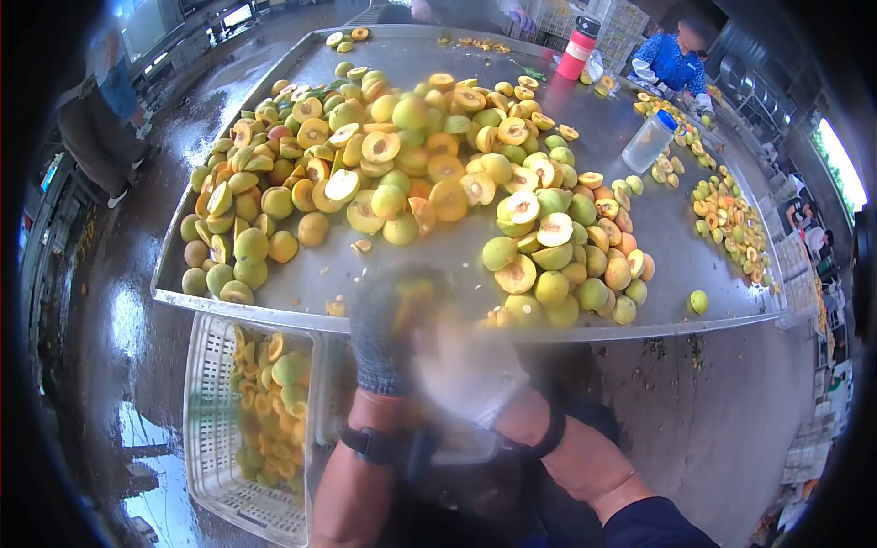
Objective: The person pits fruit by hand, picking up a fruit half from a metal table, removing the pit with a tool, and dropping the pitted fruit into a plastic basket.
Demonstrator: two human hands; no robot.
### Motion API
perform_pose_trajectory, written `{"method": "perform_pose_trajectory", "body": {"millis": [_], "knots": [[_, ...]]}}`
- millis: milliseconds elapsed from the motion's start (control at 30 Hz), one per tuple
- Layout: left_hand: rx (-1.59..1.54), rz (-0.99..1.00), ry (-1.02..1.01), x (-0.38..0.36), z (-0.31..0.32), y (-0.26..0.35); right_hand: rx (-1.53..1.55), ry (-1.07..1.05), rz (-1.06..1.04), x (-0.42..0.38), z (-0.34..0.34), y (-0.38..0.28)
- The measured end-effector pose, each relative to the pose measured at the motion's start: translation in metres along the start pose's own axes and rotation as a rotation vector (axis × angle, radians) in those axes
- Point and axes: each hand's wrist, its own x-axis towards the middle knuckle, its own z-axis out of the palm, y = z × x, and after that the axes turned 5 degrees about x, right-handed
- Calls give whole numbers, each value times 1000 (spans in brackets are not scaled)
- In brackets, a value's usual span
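At the near edge of a metal table [420,315], my left hand [384,333] in a dark grey knit glove is raised, with something yellowish by its blurred fingers. Beside it on the right, my right hand [466,365] wears a whitish glove, and its fingers are smeared. The two hands are close together, and whether they touch is unclear. Just beyond them lies a big heap of halved and whole yellow-green fruit [379,146], with more halves on the right [554,228]. What either hand holds cannot be made out.
A white crate [206,411] of fruit halves stands below the table at left. On the table are a pink bottle [577,50] and a clear blue-lidded jar [649,142]. A person in blue [671,62] works at the far right; another person [100,137] stands at left.
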Motion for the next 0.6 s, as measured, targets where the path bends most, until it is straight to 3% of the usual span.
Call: {"method": "perform_pose_trajectory", "body": {"millis": [133,233,300,333,433,500,600], "knots": [[461,351,-154,13,-19,3,-35,-198,-40,13,-22,6],[484,418,-166,16,-19,1,115,-199,-18,10,-19,11],[155,180,-40,10,-7,-2,108,-132,65,6,-10,4],[-140,-59,63,2,6,-5,59,-159,76,7,-8,3],[-596,-535,113,-4,7,-26,-39,-238,99,10,-4,-1],[-593,-544,61,-1,3,-23,-49,-268,91,17,-9,-5],[-169,-174,-26,1,-4,-15,140,-243,7,16,4,20]]}}
